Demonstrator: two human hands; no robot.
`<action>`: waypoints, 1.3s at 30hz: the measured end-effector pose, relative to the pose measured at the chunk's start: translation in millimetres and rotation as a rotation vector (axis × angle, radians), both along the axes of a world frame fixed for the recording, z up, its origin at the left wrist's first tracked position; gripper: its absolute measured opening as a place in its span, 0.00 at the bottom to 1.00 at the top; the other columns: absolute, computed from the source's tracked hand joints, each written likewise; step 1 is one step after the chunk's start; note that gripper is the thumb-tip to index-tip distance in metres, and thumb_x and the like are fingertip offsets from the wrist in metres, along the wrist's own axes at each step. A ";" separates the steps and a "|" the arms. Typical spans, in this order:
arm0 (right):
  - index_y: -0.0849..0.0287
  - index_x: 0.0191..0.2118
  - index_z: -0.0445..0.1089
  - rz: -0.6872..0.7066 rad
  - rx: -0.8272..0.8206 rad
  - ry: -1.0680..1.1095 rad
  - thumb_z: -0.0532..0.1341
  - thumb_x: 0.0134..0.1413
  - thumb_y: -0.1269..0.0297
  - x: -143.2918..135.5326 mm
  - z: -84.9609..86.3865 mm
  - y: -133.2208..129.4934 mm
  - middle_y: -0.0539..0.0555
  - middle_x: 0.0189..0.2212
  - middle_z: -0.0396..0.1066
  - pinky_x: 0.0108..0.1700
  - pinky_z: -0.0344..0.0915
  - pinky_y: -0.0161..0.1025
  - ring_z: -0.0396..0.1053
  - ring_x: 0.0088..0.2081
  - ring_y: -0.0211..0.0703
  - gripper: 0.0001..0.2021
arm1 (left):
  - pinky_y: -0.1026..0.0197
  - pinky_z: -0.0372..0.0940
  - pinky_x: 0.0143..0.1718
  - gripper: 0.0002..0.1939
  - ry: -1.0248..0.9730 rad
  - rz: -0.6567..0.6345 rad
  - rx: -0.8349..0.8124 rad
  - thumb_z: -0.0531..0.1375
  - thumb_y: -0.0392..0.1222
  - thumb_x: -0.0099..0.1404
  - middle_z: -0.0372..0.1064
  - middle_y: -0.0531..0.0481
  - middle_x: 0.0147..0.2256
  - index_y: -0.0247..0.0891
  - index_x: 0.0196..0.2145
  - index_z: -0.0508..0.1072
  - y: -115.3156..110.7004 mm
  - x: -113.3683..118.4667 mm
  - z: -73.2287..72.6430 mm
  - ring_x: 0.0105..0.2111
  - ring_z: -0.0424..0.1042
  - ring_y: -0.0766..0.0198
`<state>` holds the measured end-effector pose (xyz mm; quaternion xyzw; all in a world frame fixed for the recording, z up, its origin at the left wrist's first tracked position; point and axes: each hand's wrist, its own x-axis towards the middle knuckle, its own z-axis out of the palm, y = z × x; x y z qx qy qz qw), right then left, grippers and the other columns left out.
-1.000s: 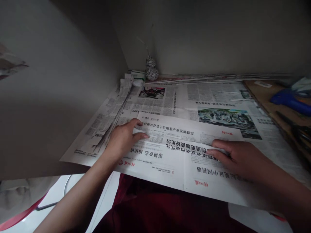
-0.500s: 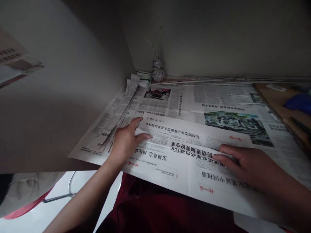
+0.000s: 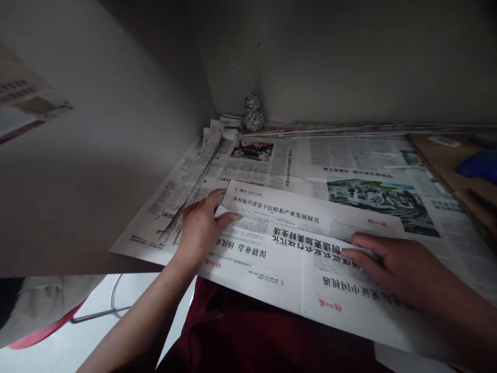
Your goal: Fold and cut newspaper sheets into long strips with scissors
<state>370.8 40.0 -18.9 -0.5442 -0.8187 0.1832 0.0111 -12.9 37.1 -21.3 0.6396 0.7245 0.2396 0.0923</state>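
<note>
A folded newspaper sheet (image 3: pixel 295 287) lies at the near side, overhanging the table edge above my lap. My left hand (image 3: pixel 200 225) pinches its left end between thumb and fingers, where a white folded edge shows. On the right, my right hand (image 3: pixel 392 269) grips the fold of the same sheet, thumb and forefinger close together; its other fingers are hidden. Beneath it, more newspaper (image 3: pixel 267 173) with printed photos covers the table. Narrow paper strips (image 3: pixel 202 166) lie in a bundle beyond my left hand.
At the back corner stands a small gourd-shaped figure (image 3: pixel 253 114) beside a white and green packet (image 3: pixel 230 126). Long thin paper rods (image 3: pixel 349 128) lie along the back wall. A blue object (image 3: pixel 479 166) sits on the brown board (image 3: pixel 437 155) at right. A partition (image 3: pixel 116 155) rises on the left.
Both hands keep their hold on the newspaper sheet and have barely moved. The view has shifted very slightly.
</note>
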 end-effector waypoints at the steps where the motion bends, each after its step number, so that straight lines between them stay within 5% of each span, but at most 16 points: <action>1: 0.52 0.28 0.66 0.000 0.000 0.001 0.50 0.65 0.40 -0.1 0.2 -0.2 0.50 0.21 0.69 0.29 0.57 0.42 0.68 0.25 0.46 0.24 | 0.49 0.67 0.41 0.32 0.006 0.001 0.002 0.65 0.57 0.63 0.76 0.46 0.37 0.43 0.61 0.69 -0.1 0.4 0.0 0.37 0.75 0.52; 25: 0.52 0.28 0.66 -0.005 -0.019 -0.002 0.50 0.65 0.39 -2.5 1.5 -0.2 0.50 0.22 0.70 0.30 0.58 0.43 0.69 0.26 0.47 0.24 | 0.54 0.69 0.41 0.23 -0.105 -0.047 -0.043 0.65 0.53 0.62 0.75 0.50 0.34 0.45 0.53 0.75 1.9 -15.2 -0.1 0.35 0.74 0.58; 39: 0.53 0.26 0.65 0.011 0.039 0.028 0.52 0.65 0.44 -4.1 4.1 -0.3 0.49 0.20 0.69 0.28 0.55 0.41 0.66 0.23 0.44 0.22 | 0.56 0.67 0.38 0.16 -0.095 0.024 0.051 0.63 0.48 0.64 0.72 0.51 0.33 0.46 0.49 0.76 -2.7 -2.7 -4.9 0.33 0.72 0.60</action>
